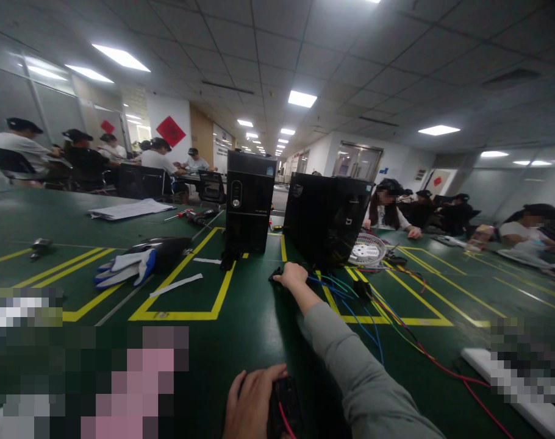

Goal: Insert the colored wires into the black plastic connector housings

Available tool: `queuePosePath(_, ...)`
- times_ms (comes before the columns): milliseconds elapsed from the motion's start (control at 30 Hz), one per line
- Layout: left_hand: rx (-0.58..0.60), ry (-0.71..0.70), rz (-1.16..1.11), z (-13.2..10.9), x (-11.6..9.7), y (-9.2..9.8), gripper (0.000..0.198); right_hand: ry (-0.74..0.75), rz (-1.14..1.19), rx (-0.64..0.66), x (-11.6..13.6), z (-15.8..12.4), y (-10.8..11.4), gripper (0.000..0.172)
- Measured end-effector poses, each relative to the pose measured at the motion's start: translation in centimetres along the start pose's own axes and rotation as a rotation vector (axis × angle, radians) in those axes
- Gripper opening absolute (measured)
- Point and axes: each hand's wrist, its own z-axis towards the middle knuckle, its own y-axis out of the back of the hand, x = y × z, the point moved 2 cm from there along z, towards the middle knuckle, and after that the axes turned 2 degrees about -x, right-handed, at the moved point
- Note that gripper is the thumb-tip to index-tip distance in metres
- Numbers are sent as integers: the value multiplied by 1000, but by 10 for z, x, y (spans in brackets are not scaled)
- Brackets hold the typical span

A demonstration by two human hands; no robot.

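Note:
My right hand point(294, 275) reaches far out across the green table. Its fingers are closed on a small black object point(275, 274), too small to name. Blue and green wires point(339, 286) lie just right of that wrist. At the near edge, my left hand point(250, 405) curls around the left side of a black box-like part point(287, 399) with a red wire on it. The lower part of this box is cut off by the picture's edge. Past my right hand stand two black computer towers, a narrow one point(247, 201) and a wider one point(325, 219).
Blue-and-white work gloves point(126, 268), paper sheets point(130, 209) and white strips point(177, 285) lie to the left. A white round basket point(368, 250) sits beside the wider tower. Red wires point(442, 366) run toward a white bar point(510, 390) at right. Other people sit around.

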Motion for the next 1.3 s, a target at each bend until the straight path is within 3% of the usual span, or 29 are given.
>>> queuePosePath(233, 46, 35, -15, 3, 0, 0, 71, 174, -33, -16, -12, 6, 12, 31)
queuePosePath(500, 0, 18, -23, 3, 3, -2, 70, 213, 7, -126, -23, 13, 23, 32)
queuePosePath(900, 52, 48, -31, 5, 0, 1, 69, 197, -23, -21, -19, 14, 8, 26)
queuePosePath(1300, 75, 80, -23, 5, -4, 2, 72, 269, -207, -79, -4, 8, -2, 28)
